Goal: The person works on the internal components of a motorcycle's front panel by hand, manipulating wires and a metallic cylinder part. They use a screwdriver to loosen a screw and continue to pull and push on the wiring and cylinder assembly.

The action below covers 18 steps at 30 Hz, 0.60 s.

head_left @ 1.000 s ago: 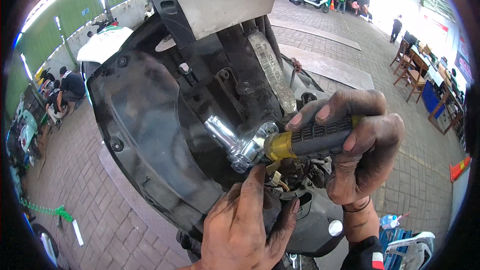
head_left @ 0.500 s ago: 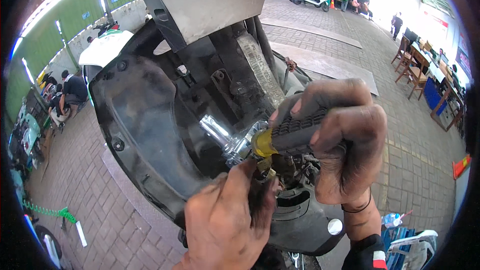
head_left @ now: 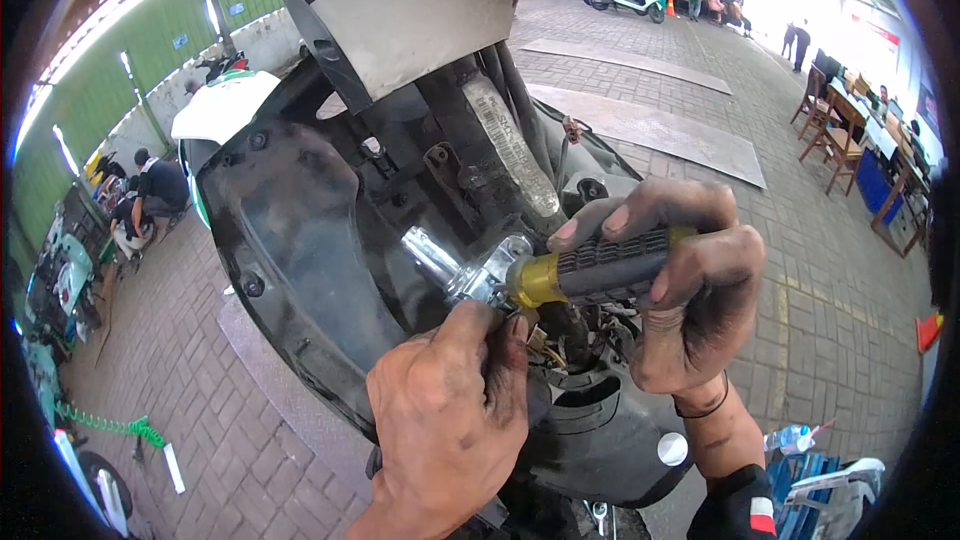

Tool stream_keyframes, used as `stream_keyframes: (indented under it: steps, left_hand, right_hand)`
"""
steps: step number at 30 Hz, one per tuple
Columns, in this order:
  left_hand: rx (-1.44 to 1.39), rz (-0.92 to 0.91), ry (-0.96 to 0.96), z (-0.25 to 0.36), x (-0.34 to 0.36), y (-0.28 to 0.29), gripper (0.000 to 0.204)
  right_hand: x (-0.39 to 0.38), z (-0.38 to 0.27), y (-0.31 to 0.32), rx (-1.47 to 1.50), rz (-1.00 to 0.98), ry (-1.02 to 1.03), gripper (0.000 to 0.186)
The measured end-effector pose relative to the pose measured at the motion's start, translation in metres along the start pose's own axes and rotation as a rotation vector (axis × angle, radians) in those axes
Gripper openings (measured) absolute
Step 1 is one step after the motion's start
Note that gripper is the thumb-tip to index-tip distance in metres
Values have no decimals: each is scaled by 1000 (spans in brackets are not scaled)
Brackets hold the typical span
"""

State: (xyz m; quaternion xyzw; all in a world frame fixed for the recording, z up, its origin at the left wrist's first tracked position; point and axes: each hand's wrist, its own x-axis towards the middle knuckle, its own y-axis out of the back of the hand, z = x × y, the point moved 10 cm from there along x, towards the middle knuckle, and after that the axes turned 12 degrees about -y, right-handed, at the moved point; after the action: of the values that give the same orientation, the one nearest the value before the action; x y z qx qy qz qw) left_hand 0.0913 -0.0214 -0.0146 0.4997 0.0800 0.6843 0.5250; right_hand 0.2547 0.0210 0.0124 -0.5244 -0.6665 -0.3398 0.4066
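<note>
Left grip (head_left: 440,410) narrowed, metal cylinder (head_left: 432,257), ribbed handle (head_left: 612,266)

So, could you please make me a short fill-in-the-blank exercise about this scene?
The right hand grips a ridged black handle with a ____ collar.
Above the left hand, a shiny metal cylinder points toward the picture's upper ____ corner.
The coiled hose is ____.

Missing words: yellow; left; green.

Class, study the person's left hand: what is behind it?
The dark panel and silver metal part show past the left hand. Whatever lies directly behind it, or within its grasp, is covered.
</note>
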Motion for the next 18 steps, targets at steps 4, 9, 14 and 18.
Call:
stream_keyframes:
  steps: [4,9,14,18]
  left_hand:
    - [-80,-18,74,-7,-3,-1,17]
    - [-112,3,82,-12,-4,-1,20]
    - [-100,0,89,-7,-1,0,20]
    - [-106,29,71,-5,-2,5,21]
  right_hand:
    - [0,-4,4,73,40,43,10]
    - [-2,1,-4,46,-2,59,6]
    - [-1,-1,-3,22,-4,60,6]
    - [5,-7,-9,-120,-134,54,13]
